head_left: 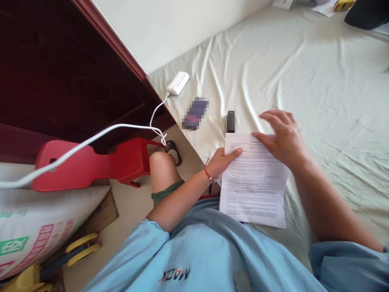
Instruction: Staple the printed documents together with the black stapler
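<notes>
1. The printed paper (253, 182) lies on the bed sheet (319, 81), at the 6 o'clock edge.
2. The left hand (221, 161) pinches its 9 o'clock edge, thumb on top.
3. The right hand (282, 136) rests flat at its 12 o'clock corner, fingers spread, gripping nothing.
4. A black stapler (231, 121) lies just beyond the paper at 11 o'clock.

A bedroom in a home; a mattress (304, 73) under a creased pale sheet fills the right side, its near corner against a dark wooden bed frame (60, 69) and a plain white wall (170, 24); a white power bank (178, 82) with its cable (100, 136) lies at the mattress corner; a red plastic stool (91, 162) stands on the floor beside a printed sack (36, 227).
</notes>
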The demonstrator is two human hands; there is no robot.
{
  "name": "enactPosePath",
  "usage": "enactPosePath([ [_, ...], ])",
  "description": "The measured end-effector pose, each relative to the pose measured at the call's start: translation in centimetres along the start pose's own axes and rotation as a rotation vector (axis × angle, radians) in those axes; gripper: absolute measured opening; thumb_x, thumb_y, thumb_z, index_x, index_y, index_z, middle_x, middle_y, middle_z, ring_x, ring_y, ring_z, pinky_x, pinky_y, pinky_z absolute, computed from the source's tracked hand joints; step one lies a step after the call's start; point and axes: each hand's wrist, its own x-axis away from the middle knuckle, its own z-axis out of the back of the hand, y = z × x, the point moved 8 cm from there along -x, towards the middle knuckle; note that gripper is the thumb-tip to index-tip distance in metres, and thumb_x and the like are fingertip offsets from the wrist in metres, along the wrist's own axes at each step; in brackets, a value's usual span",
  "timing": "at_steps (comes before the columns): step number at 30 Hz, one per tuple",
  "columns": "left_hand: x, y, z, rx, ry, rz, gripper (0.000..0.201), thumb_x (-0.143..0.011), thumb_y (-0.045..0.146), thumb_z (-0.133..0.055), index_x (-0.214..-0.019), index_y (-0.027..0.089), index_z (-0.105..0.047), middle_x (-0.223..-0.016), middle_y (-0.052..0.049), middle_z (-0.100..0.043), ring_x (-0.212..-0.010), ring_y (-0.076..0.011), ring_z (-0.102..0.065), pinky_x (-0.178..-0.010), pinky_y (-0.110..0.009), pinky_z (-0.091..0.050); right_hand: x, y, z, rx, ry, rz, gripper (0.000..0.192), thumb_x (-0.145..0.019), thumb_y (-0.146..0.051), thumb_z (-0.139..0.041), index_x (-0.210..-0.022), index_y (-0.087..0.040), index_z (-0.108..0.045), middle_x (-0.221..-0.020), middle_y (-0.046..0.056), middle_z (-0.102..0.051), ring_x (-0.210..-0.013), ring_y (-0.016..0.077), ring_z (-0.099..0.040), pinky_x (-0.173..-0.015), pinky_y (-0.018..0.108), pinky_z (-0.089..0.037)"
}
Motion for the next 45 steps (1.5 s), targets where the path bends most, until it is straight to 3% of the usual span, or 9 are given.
enactPosePath([
  [3,0.1,0.9,1.4,0.037,0.032,-0.051,0.057,-0.065,0.056,-0.098,-0.099,0.013,-0.083,-0.1,-0.013,-0.084,-0.1,-0.0316,-0.078,-0.098,-0.046,-0.056,3.0,5.5,0.7,-0.134,0.079,-0.281,0.083,-0.083,-0.064,-0.08,-0.152,-0.025,-0.056,-0.152,0.017,-0.062,-0.143,0.0424,-0.055,-0.118,0.068,-0.044],
  [6,0.2,1.1,2.2,0.067,0.047,-0.071,0.053,-0.067,0.053,-0.098,-0.101,0.015,-0.084,-0.102,-0.013,-0.084,-0.106,-0.0337,-0.078,-0.102,-0.047,-0.056,7.1,8.7,-2.2,-0.569,-0.101,-0.529,0.083,-0.084,-0.069,-0.079,-0.15,-0.026,-0.056,-0.132,0.014,-0.075,-0.125,0.0382,-0.071,-0.108,0.062,-0.056],
  [10,0.0,0.9,2.4,0.112,0.06,-0.07,0.051,-0.066,0.05,-0.098,-0.1,0.015,-0.084,-0.102,-0.013,-0.084,-0.108,-0.0353,-0.078,-0.103,-0.049,-0.057,11.3,8.4,-5.4,-0.96,-0.275,-0.761,0.055,-0.078,-0.066,-0.086,-0.112,-0.023,-0.077,-0.104,0.01,-0.083,-0.103,0.0363,-0.079,-0.091,0.052,-0.066],
  [14,-0.3,1.1,2.0,0.139,0.065,-0.076,0.05,-0.066,0.048,-0.099,-0.101,0.016,-0.084,-0.104,-0.012,-0.084,-0.111,-0.036,-0.078,-0.106,-0.05,-0.056,12.9,7.2,-6.4,-1.14,-0.307,-0.926,0.05,-0.07,-0.058,-0.095,-0.102,-0.024,-0.08,-0.095,0.01,-0.084,-0.091,0.0353,-0.082,-0.08,0.05,-0.07],
  [19,-0.1,1.8,1.5,0.104,0.022,-0.09,0.051,-0.069,0.051,-0.096,-0.103,0.015,-0.083,-0.106,-0.013,-0.084,-0.116,-0.0385,-0.076,-0.109,-0.053,-0.054,12.6,7.2,-6.4,-1.146,-0.218,-0.989,0.046,-0.071,-0.052,-0.096,-0.102,-0.023,-0.08,-0.097,0.01,-0.084,-0.092,0.0362,-0.082,-0.08,0.052,-0.07],
  [24,0.4,0.3,1.4,-0.01,-0.057,0.001,0.056,-0.07,0.05,-0.097,-0.111,0.015,-0.083,-0.117,-0.015,-0.082,-0.122,-0.0392,-0.073,-0.115,-0.057,-0.049,12.2,7.4,-6.2,-1.152,-0.142,-0.982,0.044,-0.072,-0.05,-0.095,-0.104,-0.025,-0.079,-0.101,0.008,-0.085,-0.096,0.0356,-0.082,-0.086,0.053,-0.071],
  [30,0.7,-0.8,2.4,0.027,0.013,0.035,0.052,-0.068,0.049,-0.098,-0.103,0.014,-0.083,-0.113,-0.015,-0.083,-0.117,-0.0367,-0.075,-0.114,-0.052,-0.051,12.2,7.3,-6.4,-1.102,-0.2,-1.023,0.037,-0.075,-0.058,-0.089,-0.087,-0.025,-0.077,-0.09,0.01,-0.084,-0.087,0.037,-0.082,-0.08,0.055,-0.072],
  [38,1.8,-2.2,3.3,0.222,0.2,0.132,0.023,-0.085,0.028,-0.084,-0.1,0.012,-0.077,-0.101,-0.013,-0.083,-0.108,-0.0303,-0.078,-0.108,-0.048,-0.056,12.3,7.7,-7.4,-0.989,-0.283,-0.996,0.043,-0.08,-0.063,-0.083,-0.094,-0.024,-0.078,-0.086,0.013,-0.083,-0.082,0.0379,-0.082,-0.069,0.052,-0.071],
  [45,1.8,-3.3,3.6,0.227,0.267,0.324,0.012,-0.095,0.019,-0.068,-0.093,0.01,-0.076,-0.088,-0.013,-0.081,-0.089,-0.0266,-0.08,-0.099,-0.046,-0.061,10.3,9.2,-6.3,-0.888,-0.134,-0.929,0.038,-0.074,-0.061,-0.086,-0.088,-0.027,-0.077,-0.087,0.008,-0.083,-0.084,0.0352,-0.082,-0.069,0.048,-0.07],
])
